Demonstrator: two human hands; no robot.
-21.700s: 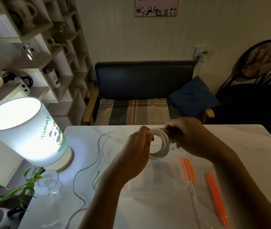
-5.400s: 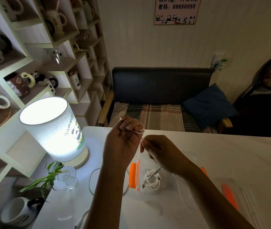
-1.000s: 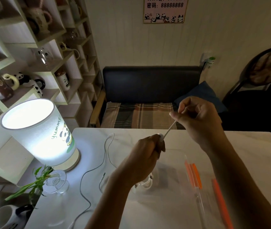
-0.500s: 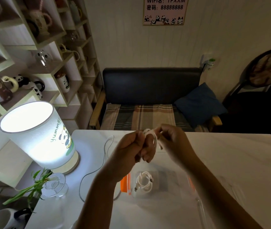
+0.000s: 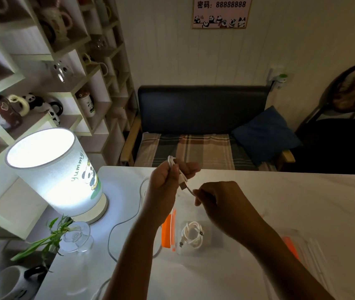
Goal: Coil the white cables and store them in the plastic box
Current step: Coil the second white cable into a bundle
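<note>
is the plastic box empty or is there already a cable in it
Not empty. One coiled white cable lies inside the clear plastic box, while both hands hold a second cable above it.

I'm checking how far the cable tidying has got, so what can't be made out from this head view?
- White cable: most of it sits inside the left hand; the number of loops is hidden.
- Right hand: its fingertips cover the cable end it pinches.
- Plastic box: clear and dim, walls barely visible; the right forearm covers its right side.
- Coiled cable in the box: connector types too small.
- Lamp cord: runs off the bottom edge.
</note>
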